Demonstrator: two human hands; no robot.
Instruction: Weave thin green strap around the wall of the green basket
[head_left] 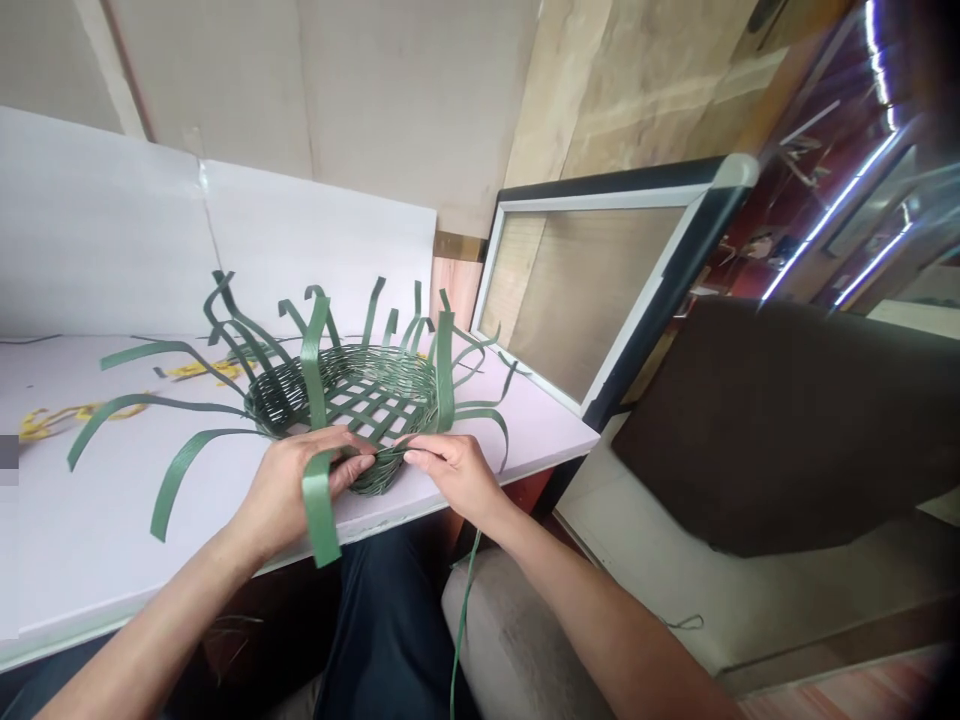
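A green woven basket [379, 480] rests near the front edge of the white table, its base an open lattice and its low wall of thin woven cord. Flat green strips [320, 508] stick up and splay outward all round its rim. My left hand [311, 470] grips the near rim, thumb outside and fingers over the inside. Beside it, my right hand [446, 465] pinches a thin green cord [463, 605] at the same near wall. The cord's loose length hangs below the table edge past my right wrist. My right fingertips hide part of the rim.
Yellow strips [90, 411] lie on the table [82, 520] at left. A white panel [315, 240] stands behind the basket. To the right leans a dark-edged frame [652, 300]. A dark brown seat or cushion [780, 430] is further right, beyond the table.
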